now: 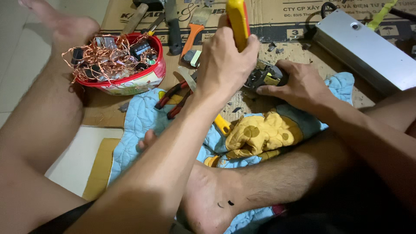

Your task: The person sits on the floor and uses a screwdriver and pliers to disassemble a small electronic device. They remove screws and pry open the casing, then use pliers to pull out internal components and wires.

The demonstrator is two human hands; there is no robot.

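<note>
Gripping a yellow tool handle (237, 19), left hand (225, 65) raised upright.

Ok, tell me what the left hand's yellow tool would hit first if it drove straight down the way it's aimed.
The left hand holds the yellow-handled tool upright. Its lower end is hidden behind the hand, but it seems aimed at the dark metal part under the right hand. Depth is unclear.
</note>
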